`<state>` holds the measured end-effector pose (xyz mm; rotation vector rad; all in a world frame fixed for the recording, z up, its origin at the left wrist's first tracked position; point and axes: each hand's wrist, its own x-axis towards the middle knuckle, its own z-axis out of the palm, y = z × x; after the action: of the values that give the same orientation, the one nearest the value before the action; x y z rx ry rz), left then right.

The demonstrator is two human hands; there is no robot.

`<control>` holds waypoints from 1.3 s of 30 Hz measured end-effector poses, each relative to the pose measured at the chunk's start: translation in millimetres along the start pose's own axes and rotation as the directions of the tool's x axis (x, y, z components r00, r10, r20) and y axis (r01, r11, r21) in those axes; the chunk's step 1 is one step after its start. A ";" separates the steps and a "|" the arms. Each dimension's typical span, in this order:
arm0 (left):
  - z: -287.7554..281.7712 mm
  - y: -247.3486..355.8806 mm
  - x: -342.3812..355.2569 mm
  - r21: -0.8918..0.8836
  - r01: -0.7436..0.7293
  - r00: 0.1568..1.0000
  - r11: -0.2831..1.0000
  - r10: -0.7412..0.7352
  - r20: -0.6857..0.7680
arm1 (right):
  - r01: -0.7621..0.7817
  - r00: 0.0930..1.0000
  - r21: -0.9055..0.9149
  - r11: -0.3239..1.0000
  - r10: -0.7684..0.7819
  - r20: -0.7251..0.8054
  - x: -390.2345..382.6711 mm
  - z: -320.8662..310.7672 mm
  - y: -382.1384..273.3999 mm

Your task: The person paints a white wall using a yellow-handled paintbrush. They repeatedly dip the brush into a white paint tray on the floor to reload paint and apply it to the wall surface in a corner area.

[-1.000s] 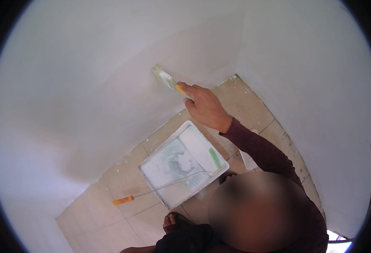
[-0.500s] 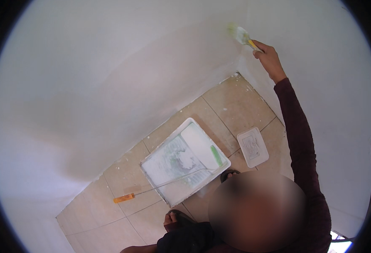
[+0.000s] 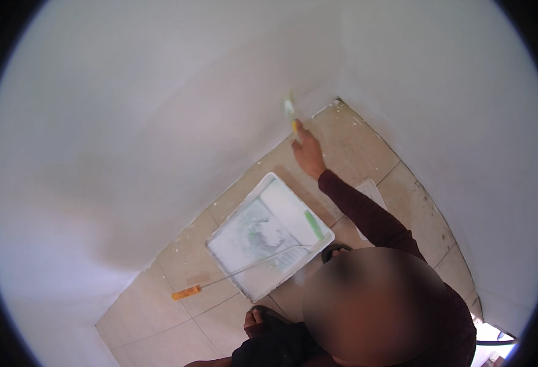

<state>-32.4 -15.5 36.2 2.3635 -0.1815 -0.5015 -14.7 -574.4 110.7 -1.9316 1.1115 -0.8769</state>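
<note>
My right hand [image 3: 308, 153] is closed round the yellow handle of a paintbrush [image 3: 290, 109]. The brush points away from me, its pale green bristles blurred at the lower part of the far wall [image 3: 220, 104], a little left of the corner. Whether the bristles touch the wall, I cannot tell. Nearer to me a white paint tray [image 3: 226, 269] lies on the floor, with white paint in it and a green-covered roller [image 3: 313, 225] at its right end. The roller's thin rod crosses the tray to an orange handle [image 3: 186, 292]. My left hand is not visible.
Beige floor tiles [image 3: 152, 318] carry white paint spots along the wall's foot. A white plastic lid or shallow container [image 3: 370, 191] lies right of the tray, partly behind my right forearm. My sandalled feet [image 3: 336, 251] are close to the tray. Another wall [image 3: 452, 122] rises on the right.
My right hand and the paintbrush have moved left and down from near the corner to lower on the far wall. My sleeve now covers part of the white lid or container.
</note>
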 end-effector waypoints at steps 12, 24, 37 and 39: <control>-5.3 -4.2 2.8 0.034 -0.009 0.998 0.999 0.006 0.060 | 0.180 0.968 -0.035 0.983 -0.171 0.183 30.0 -64.8 31.6; -3.1 -1.4 3.1 0.002 0.019 0.996 1.000 -0.019 0.084 | -0.016 0.996 -0.174 0.985 0.001 -0.085 88.6 -130.7 113.0; -5.9 17.8 0.1 0.128 -0.064 0.997 0.990 0.058 0.054 | -0.152 0.985 0.099 0.983 0.159 -0.072 39.9 -16.6 42.7; -2.0 10.5 0.5 0.064 -0.039 0.998 0.997 0.035 0.060 | -0.052 0.998 0.090 0.995 0.054 -0.028 15.4 -9.1 27.4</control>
<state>-31.1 -22.2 44.5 2.4055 -0.2720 -0.5547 -27.2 -600.4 95.3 -1.8130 1.1174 -0.9147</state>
